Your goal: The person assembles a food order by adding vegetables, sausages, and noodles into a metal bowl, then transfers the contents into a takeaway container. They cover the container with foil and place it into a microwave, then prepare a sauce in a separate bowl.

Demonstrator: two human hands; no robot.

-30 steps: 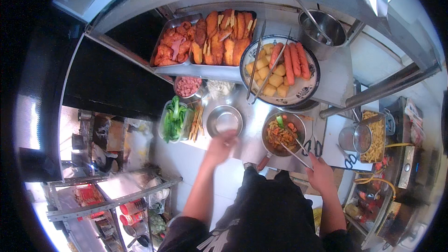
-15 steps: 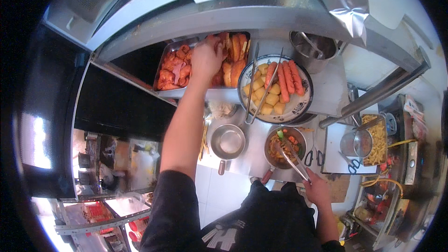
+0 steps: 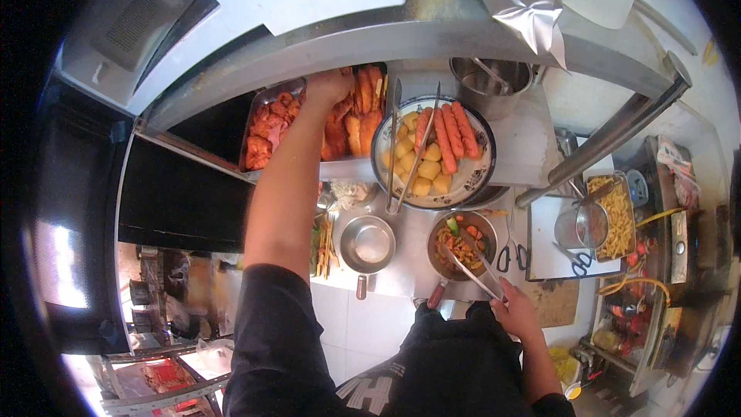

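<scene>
Wrapped round the near end of slim metal tongs (image 3: 471,273), the right hand (image 3: 515,313) has a firm grip, as far as I can see on my feed. Those tongs slant from near right to far left, arms spread, tips pointing down into a round metal pan (image 3: 438,266); whether they pinch any food I can't tell. Glossy chopped food (image 3: 451,245) with a bright green piece fills that pan, whose brown handle (image 3: 437,294) points near. Far left, I have the left hand (image 3: 329,86) over rough-crusted fried pieces (image 3: 355,135), its fingertips too hidden for me to say what they pinch. Right of it, a dark-rimmed white plate (image 3: 477,174) holds blocky yellow chunks (image 3: 421,187) and scored red sausages (image 3: 455,135), with a second pair of tongs (image 3: 417,147) lying across, its joined end near.
</scene>
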